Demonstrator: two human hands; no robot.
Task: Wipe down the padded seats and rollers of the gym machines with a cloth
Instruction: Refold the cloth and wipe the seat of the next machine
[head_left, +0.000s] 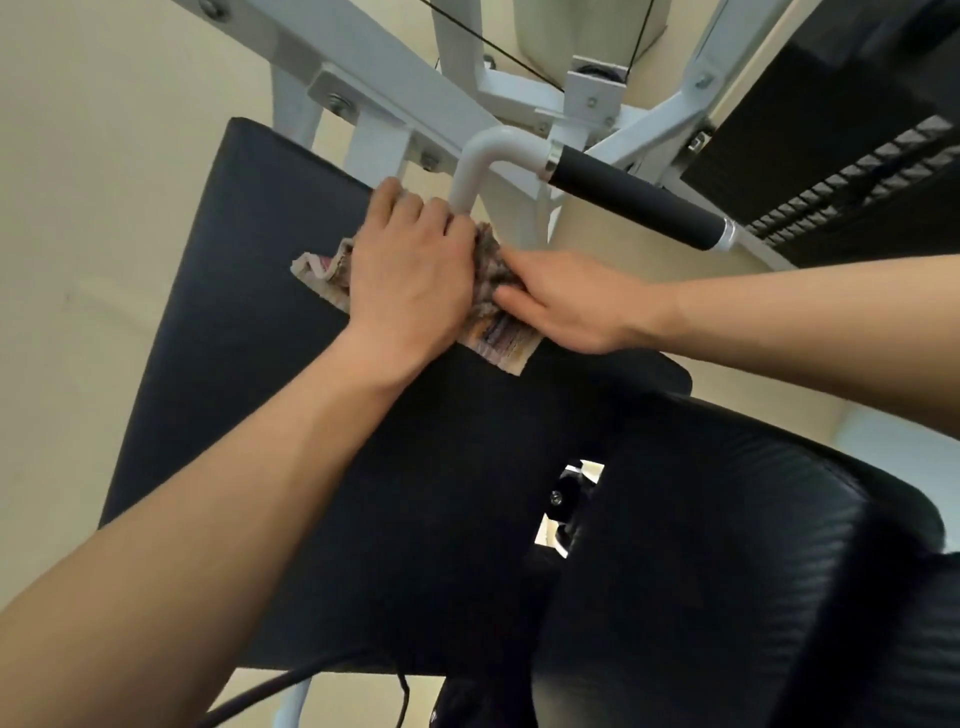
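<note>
Cloth (496, 340), bunched and patterned, lies on the far end of the black pad (249, 332), pinned under both hands. It looks light and limp, the sort that folds over itself and slides about unless pressed flat, so a spread palm should serve better than a pinch at one corner. The pad seems firm with a smooth vinyl-like skin, probably easy to glide over. The left hand (410, 280) lies flat on the cloth, fingers slightly curled and pressing down rather than gripping. Just right of it the right hand (566, 306) rests open on the cloth's other edge, fingers out. Behind the 2 hands a white tube (467, 176) rises right at the pad's edge and would likely block a stroke. Further right are the black grip (634, 208), the weight stack (841, 192), and a second ribbed pad (727, 561).
</note>
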